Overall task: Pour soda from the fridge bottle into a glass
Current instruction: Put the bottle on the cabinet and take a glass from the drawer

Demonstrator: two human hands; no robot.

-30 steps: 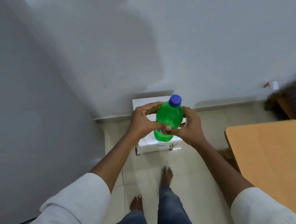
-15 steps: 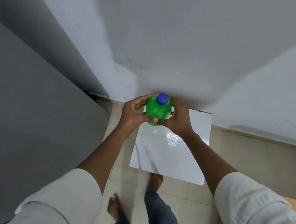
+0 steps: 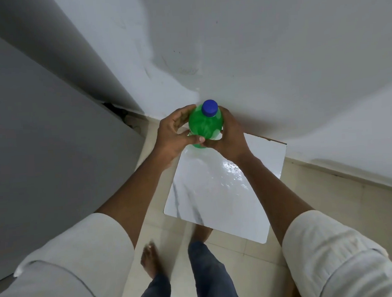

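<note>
A green soda bottle (image 3: 204,127) with a blue cap (image 3: 209,107) stands upright between both my hands, above the far corner of a small white glossy table (image 3: 226,192). My left hand (image 3: 173,132) wraps its left side, thumb across the front. My right hand (image 3: 230,137) cups the right side. I cannot tell whether the bottle's base touches the tabletop. The cap is on. No glass is in view.
A grey fridge side or door (image 3: 39,147) fills the left. White walls (image 3: 253,51) meet in a corner just behind the bottle. My bare feet (image 3: 149,259) stand on beige floor tiles (image 3: 333,208) at the table's near edge.
I have stepped up to the white table, which now lies right under my arms. The wooden table from a second ago is out of view. Both hands keep the same hold on the bottle.
</note>
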